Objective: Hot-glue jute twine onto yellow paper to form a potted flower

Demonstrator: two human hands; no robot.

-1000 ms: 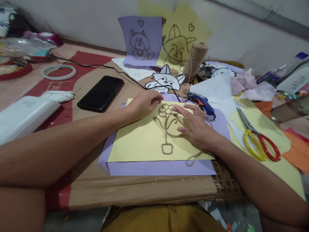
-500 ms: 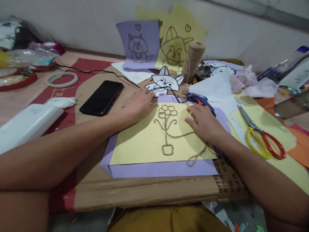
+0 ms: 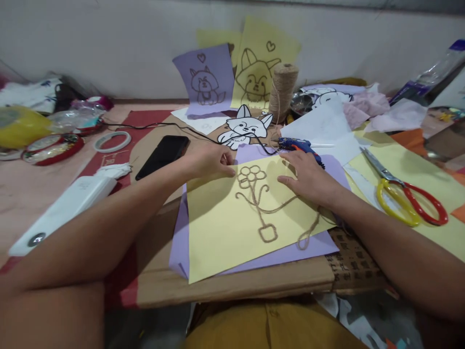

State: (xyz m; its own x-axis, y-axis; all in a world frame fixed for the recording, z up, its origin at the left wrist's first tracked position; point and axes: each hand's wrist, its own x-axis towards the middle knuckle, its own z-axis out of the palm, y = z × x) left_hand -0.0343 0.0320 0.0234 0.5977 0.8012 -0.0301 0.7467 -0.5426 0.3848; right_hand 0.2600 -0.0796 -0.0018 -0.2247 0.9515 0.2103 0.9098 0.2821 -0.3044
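A yellow sheet (image 3: pixel 218 232) lies tilted over a purple sheet (image 3: pixel 178 242) in front of me. On it is a twine flower (image 3: pixel 250 175) with petals, a stem, curled leaves and a small square pot (image 3: pixel 268 232). A loose strand of twine (image 3: pixel 308 232) runs from the stem under my right hand and loops at the sheet's right. My left hand (image 3: pixel 210 162) is at the sheet's upper left edge, fingers loosely curled and thumb apart. My right hand (image 3: pixel 307 177) rests on the right side, fingers spread, beside a blue glue gun (image 3: pixel 296 144).
Scissors (image 3: pixel 399 189) lie at right on yellow paper. A twine spool (image 3: pixel 283 89) stands behind, near a fox cutout (image 3: pixel 247 128) and propped twine pictures (image 3: pixel 205 82). A phone (image 3: pixel 162 155), a tape roll (image 3: pixel 112 141) and a white device (image 3: pixel 65 213) are at left. A black cord (image 3: pixel 152 124) crosses the back.
The yellow sheet has turned counterclockwise, its lower left corner now nearer me. My left hand's fingers have curled up from lying flat. The camera view has shifted slightly.
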